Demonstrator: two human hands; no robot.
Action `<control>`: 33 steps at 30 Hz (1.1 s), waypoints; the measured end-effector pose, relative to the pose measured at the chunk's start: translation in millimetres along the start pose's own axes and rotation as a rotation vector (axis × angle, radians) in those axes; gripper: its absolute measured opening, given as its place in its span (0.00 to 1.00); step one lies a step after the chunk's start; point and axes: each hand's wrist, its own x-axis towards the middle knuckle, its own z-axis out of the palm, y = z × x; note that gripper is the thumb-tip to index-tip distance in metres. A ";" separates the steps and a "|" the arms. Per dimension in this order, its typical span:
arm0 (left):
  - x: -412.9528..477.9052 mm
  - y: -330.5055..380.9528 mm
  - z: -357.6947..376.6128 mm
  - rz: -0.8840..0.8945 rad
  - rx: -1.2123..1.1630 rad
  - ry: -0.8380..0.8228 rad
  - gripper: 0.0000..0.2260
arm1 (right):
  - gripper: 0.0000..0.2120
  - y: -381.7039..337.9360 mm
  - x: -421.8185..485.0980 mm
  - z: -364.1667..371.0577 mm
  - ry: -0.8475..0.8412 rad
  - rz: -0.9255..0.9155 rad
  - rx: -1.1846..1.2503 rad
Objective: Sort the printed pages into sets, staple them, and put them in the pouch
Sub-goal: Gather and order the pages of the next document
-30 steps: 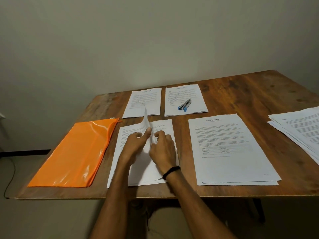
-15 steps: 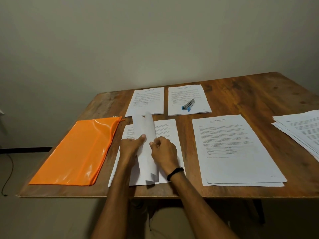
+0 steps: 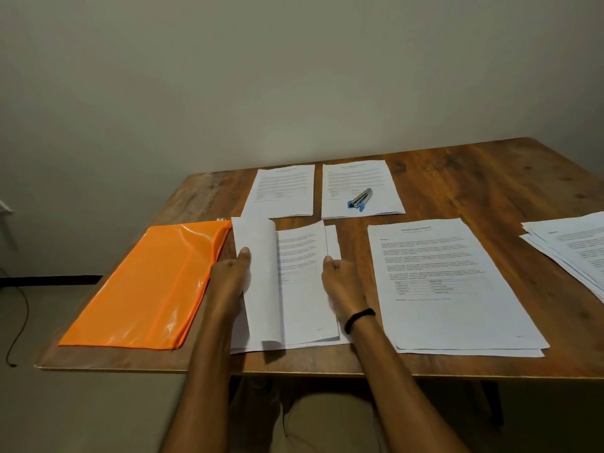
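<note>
We see our left hand in the lower centre of the frame, holding the turned sheet of the middle set. The thumb lies on top of that sheet's left edge. The other fingers are hidden behind the paper, so we cannot tell how they lie. The sheet curls over to the left, blank side up, its top corner near the orange pouch.

Our right hand, with a black wristband, rests at the right edge of the same set. Its fingers are curled together against the paper; we cannot tell whether they pinch a page or only press on it.

The pouch lies flat at the left of the table, just beside the middle set. Right of the middle set lies a larger set with printed text and a small table on it. A fanned stack runs off the right edge of the frame.

Above the middle set, two more sets lie side by side: the far left set and the far right set. The stapler, silver with a blue end, lies on the far right set.
</note>
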 end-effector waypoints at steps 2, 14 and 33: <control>0.0 -1.6 -0.9 0.086 0.060 -0.004 0.16 | 0.11 2.6 -0.3 0.5 -0.034 -0.024 0.016; -15.7 3.0 20.7 0.348 0.470 -0.110 0.18 | 0.15 -16.9 -35.9 18.3 -0.377 -0.391 -0.255; -3.2 -15.5 26.3 0.306 0.419 -0.104 0.13 | 0.11 -3.3 -15.4 6.4 0.156 -0.265 -0.345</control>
